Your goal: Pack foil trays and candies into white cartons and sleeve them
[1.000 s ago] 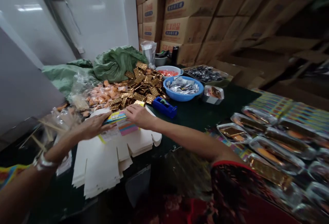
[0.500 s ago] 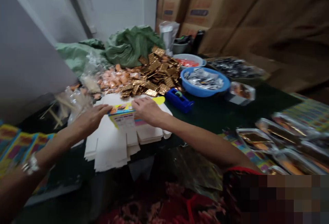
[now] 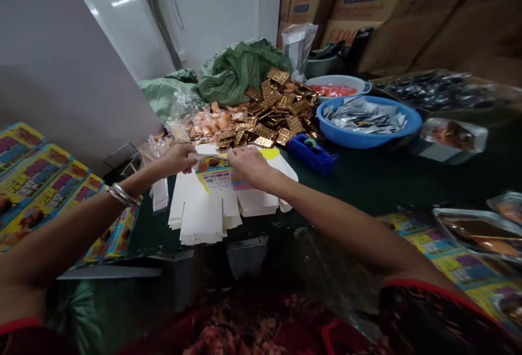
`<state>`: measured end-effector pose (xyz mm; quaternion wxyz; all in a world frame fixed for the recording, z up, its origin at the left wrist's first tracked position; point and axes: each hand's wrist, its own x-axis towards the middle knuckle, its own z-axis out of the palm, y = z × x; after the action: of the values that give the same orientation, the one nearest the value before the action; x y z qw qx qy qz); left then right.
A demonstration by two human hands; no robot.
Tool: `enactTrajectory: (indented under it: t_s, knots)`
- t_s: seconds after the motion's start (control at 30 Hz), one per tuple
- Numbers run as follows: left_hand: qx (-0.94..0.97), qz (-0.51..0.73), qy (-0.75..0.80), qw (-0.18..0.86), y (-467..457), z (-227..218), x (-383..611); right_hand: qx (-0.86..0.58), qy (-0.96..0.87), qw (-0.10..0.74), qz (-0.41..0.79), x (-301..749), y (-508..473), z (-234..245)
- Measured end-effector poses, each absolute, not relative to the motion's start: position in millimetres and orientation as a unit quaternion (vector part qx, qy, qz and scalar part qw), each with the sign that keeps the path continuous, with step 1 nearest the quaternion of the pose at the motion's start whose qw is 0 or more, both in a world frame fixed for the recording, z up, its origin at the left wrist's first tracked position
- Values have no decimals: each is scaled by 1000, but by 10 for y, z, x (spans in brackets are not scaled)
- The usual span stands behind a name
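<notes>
A small printed carton [image 3: 216, 180], yellow and blue with pictures on it, is held between both hands above a stack of flat white cardboard blanks [image 3: 201, 219]. My left hand [image 3: 178, 160] pinches a pale flap at the carton's left end. Fingers of my right hand [image 3: 249, 166] are curled over its right part, hiding that end. A blue tape dispenser [image 3: 313, 154] stands just right of the stack. Behind the carton lies a heap of gold-wrapped packets [image 3: 277, 107], beside a pile of orange wrapped pieces [image 3: 212, 121].
Finished-looking printed cartons [image 3: 49, 181] stand in rows at left. A blue basin [image 3: 369, 140] holds silver sachets; a paler basin [image 3: 359, 83] holds red packets. Filled clear trays [image 3: 481, 230] rest on printed cartons at right. Large brown boxes [image 3: 367, 1] are stacked behind.
The view has turned left, so things sit farther right. The carton's printed face now tilts more upward, and my left hand has moved from its edge to a flap at its left end.
</notes>
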<state>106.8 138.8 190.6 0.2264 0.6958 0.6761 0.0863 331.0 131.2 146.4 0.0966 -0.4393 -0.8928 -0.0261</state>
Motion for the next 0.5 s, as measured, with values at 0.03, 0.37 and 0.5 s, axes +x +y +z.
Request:
enactTrajectory:
  t_s: [0.03,0.37,0.5]
  knots:
    - [699,86,680,206,1371,1871,1060,-439,-893,96,-25,3305,1316,1453]
    - [684,105,713,114,1309,1757,1093,-454,-881,129,-30,3285,1251,1370]
    - [695,111,705,87,1318,1776,1106,-462,-876,132,-31,3280,1210,1385]
